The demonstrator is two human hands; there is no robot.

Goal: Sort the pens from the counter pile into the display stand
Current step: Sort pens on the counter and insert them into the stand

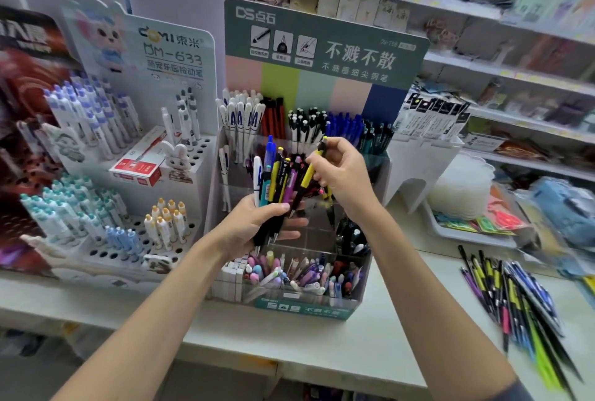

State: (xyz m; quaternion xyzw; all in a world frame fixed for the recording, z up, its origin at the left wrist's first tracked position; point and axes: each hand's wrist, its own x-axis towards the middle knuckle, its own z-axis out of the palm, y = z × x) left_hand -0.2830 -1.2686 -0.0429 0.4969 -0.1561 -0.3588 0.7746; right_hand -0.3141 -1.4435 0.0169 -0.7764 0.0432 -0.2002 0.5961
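Forearms (154,320) over counter (289,336): pen bundle (273,175) gripped in left hand (257,223), yellow pen (307,179) pinched by right hand (344,175); best drawn straight out before slotting.

Both arms reach forward, bare to the elbow. The left forearm (135,329) rises from the lower left, and the left hand (257,223) is turned palm-in, its thumb across the front and its fingers curled behind a bunch of pens (277,181) held upright. The right forearm (444,313) comes in from the lower right, with a dark sleeve (523,392) edge at the frame's bottom. The right hand (341,172) sits higher, just beside the left, wrist bent, and pinches a yellow pen (308,175) between thumb and fingertips; the other fingers are curled.
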